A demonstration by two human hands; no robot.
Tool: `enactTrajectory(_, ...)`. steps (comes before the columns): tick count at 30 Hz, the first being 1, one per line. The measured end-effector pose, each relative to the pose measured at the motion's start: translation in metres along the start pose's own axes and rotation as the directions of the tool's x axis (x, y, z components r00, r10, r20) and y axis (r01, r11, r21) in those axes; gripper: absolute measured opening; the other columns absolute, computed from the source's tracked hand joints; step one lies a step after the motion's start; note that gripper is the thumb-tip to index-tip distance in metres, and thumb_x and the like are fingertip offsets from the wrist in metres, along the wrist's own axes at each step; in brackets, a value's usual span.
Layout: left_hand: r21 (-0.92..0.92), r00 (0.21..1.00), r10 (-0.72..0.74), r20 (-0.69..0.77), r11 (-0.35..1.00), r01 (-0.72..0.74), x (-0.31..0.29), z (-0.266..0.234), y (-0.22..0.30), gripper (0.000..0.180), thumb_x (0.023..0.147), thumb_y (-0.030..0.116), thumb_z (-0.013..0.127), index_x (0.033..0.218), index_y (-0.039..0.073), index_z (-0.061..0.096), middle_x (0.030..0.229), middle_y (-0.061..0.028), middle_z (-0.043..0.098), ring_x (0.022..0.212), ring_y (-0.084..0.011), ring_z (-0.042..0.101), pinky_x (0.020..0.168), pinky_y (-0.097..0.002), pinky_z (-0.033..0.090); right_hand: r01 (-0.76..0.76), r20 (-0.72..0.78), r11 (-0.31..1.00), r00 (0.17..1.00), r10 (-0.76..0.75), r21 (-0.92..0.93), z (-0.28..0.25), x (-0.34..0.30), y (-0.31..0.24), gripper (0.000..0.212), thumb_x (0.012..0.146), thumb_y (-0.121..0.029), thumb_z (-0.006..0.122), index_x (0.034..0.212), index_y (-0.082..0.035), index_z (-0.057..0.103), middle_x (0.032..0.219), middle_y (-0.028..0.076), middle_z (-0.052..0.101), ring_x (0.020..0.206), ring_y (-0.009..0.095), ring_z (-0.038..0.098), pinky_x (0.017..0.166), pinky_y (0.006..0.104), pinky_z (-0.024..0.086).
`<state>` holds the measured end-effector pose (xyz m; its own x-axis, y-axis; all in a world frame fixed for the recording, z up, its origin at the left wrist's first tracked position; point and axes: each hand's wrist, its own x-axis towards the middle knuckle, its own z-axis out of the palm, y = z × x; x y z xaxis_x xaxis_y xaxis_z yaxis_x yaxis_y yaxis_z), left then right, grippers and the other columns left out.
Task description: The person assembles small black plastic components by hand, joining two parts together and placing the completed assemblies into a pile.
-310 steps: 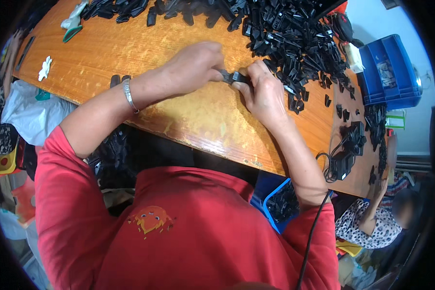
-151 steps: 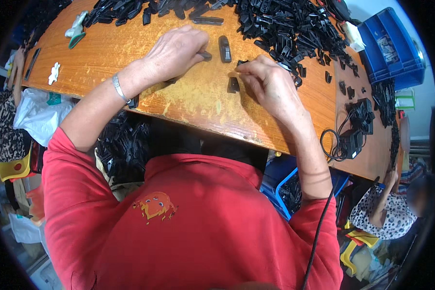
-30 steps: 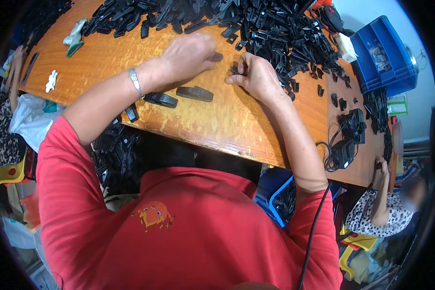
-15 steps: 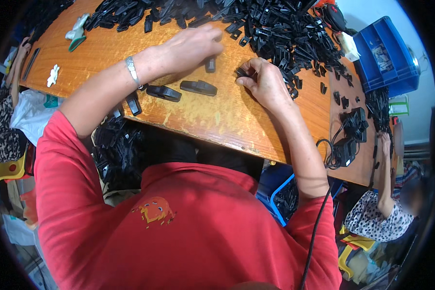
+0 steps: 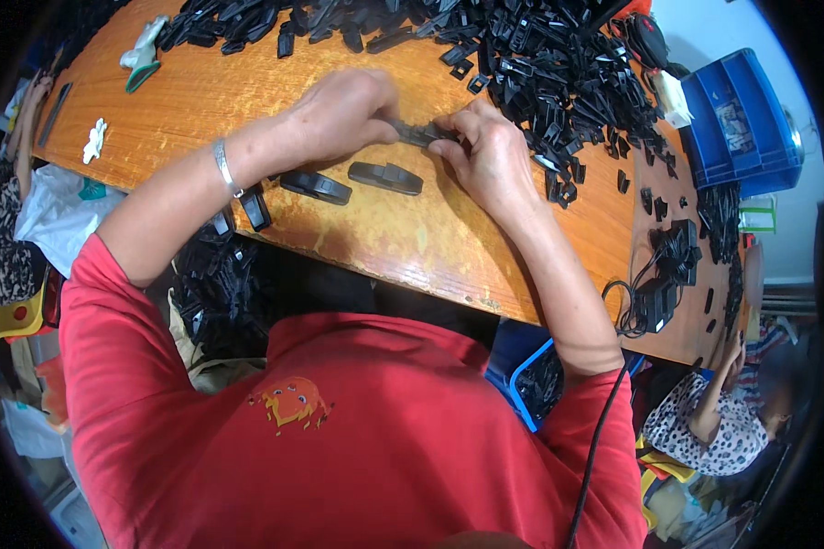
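1. The left hand [image 5: 352, 110] is blurred and covers one end of the dark part [image 5: 417, 134]; its fingertips are hard to make out.
2. The right hand [image 5: 490, 146] hides the part's other end, so its full length, and whether it is one piece or two, cannot be told.
3. Both grips are closed: left fingers curled on the part's left end, right thumb and forefinger pinching the right end.
4. The part is black or dark grey and narrow, lying roughly crosswise between the hands, above the table [image 5: 366, 238]; its detail is smeared.
5. Nearer the body lie two long black pieces, the left piece [image 5: 316, 187] and the right piece [image 5: 385, 177], side by side and apart.
6. A third piece [image 5: 254, 209] sits at the table's edge, near the left wrist.
7. Beyond the hands spreads a pile [image 5: 549, 82] of black parts, cut off at the top; its near fringe comes close to the right hand.
8. Farther right are an adapter [image 5: 655, 304] and a blue bin [image 5: 742, 123].
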<state>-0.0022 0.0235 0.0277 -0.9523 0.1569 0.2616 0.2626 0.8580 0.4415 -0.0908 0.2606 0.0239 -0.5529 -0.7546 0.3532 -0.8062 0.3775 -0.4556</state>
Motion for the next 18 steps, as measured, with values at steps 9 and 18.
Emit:
enactTrajectory(9, -0.123, 0.989, -0.004, 0.151, 0.992, 0.023, 0.006, -0.006, -0.004, 0.022, 0.083, 0.011, 0.087, 0.098, -0.001, 0.075, 0.095, -0.0147, 0.071, 0.092, -0.0344, 0.071, 0.082, -0.0448, 0.055, 0.086, 0.124, 0.988, 0.987, -0.102, 0.131, 0.013, 0.015, 0.009, 0.027, 0.08, -0.022, 0.091, 0.1, -0.006, 0.082, 0.098, 0.017, 0.073, 0.093, 0.038, 0.073, 0.081, 0.0464, 0.058)
enactTrajectory(18, 0.308, 0.955, -0.099, -0.278, 0.933, 0.187, 0.06, -0.007, -0.055, 0.025, 0.097, 0.018, 0.075, 0.113, -0.001, 0.078, 0.111, -0.0189, 0.071, 0.104, -0.0395, 0.071, 0.094, -0.0479, 0.058, 0.087, -0.074, 0.932, 0.99, -0.12, -0.351, -0.017, 0.053, 0.047, 0.034, 0.091, 0.0, 0.07, 0.122, -0.007, 0.079, 0.109, 0.015, 0.07, 0.102, 0.036, 0.071, 0.087, 0.0455, 0.059)
